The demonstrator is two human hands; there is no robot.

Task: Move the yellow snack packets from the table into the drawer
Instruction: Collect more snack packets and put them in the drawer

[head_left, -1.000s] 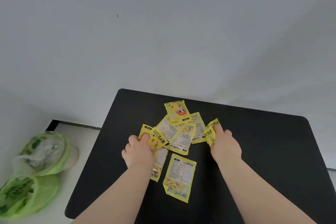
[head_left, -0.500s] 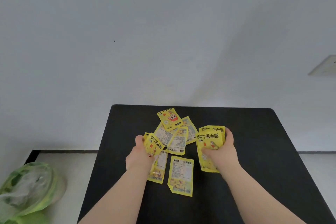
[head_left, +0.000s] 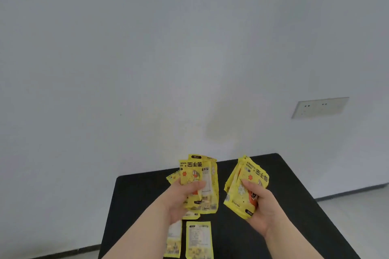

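Observation:
My left hand is closed around a bunch of yellow snack packets, held upright above the black table. My right hand grips a second bunch of yellow packets, tilted to the right. Two packets lie flat near the table's front: one with its printed back up, another partly under my left forearm. One more packet edge peeks out behind my left hand. No drawer is in view.
A white wall fills most of the view, with a wall socket plate at the right. Pale floor shows to the right of the table and at the lower left.
Both hands have risen off the table with bunches of packets. The head camera has tilted upward, so the green bags at the left are out of view.

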